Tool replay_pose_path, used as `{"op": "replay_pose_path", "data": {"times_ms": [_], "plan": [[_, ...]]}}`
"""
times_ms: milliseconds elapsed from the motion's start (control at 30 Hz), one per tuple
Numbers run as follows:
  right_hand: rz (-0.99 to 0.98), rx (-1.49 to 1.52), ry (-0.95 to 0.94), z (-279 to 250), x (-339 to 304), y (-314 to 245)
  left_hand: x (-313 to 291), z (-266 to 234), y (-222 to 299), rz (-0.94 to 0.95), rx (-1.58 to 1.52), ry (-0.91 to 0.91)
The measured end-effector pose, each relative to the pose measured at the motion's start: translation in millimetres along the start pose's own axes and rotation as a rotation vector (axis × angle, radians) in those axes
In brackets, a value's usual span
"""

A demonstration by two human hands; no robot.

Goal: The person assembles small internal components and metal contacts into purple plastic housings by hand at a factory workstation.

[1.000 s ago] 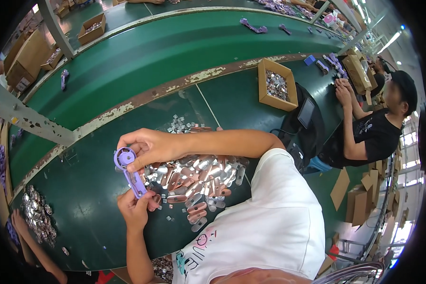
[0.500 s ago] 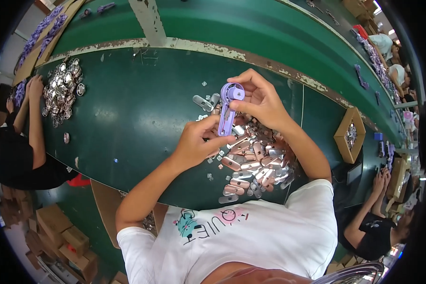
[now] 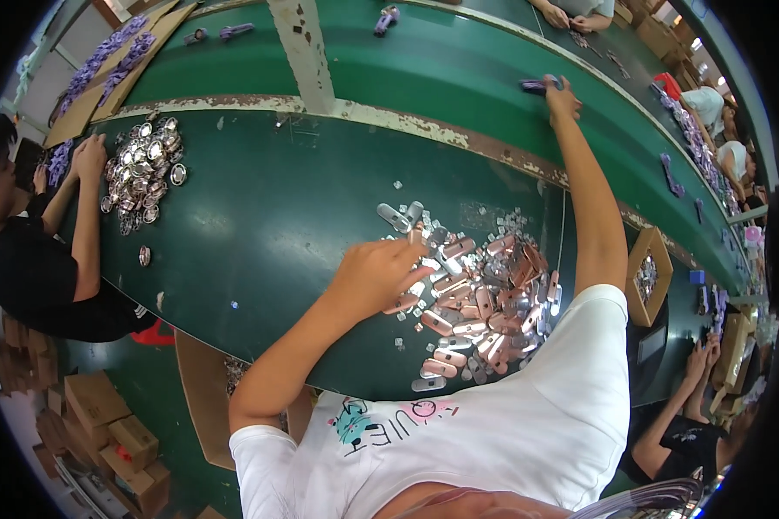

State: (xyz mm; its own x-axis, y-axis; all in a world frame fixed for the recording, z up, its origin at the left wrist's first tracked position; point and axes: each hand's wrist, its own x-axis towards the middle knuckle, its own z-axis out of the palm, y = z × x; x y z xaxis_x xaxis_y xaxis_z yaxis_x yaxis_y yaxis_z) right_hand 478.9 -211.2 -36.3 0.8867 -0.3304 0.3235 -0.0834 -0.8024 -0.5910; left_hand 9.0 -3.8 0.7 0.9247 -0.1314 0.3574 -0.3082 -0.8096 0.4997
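One purple part (image 3: pixel 537 86) was located at the right grip (image 3: pixel 563 100), over the green conveyor (image 3: pixel 459 73); whether it was clasped or released could not be determined. Its handling at the surface (image 3: pixel 260 233) was judged complete. The left grip (image 3: pixel 376 275) was positioned at many loose metal plates (image 3: pixel 485 303) left unhandled, its closure likewise undetermined.

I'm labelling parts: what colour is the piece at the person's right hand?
The piece looks purple, though blurred, in the head view.

Right arm (image 3: pixel 587 195) stretches forward, right fingers (image 3: pixel 566 85) curled; left arm (image 3: pixel 296 339) bends, left fingers (image 3: pixel 404 249) curled.
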Motion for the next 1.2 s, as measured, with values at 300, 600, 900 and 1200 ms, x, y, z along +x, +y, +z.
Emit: {"op": "replay_pose_path", "data": {"times_ms": [300, 600, 900, 1200], "plan": [[-1.387, 0.163, -0.422, -119.3, -251.5, -79.0, -11.6, -32.3, -1.0, -0.096, 0.03, -0.338], [-0.949, 0.482, -0.988, -141.4, -278.7, -76.4, -3.4, -32.9, -15.6, -0.138, -0.166, -0.316], [-1.364, 0.379, -0.718, -104.5, -286.5, -87.7, 8.5, -38.2, -13.7, -0.45, -0.909, -0.099], [-0.396, 1.006, -1.318, -160.6, -290.6, -82.9, 9.7, -31.4, -24.0, -0.542, -1.518, 0.353]]}}
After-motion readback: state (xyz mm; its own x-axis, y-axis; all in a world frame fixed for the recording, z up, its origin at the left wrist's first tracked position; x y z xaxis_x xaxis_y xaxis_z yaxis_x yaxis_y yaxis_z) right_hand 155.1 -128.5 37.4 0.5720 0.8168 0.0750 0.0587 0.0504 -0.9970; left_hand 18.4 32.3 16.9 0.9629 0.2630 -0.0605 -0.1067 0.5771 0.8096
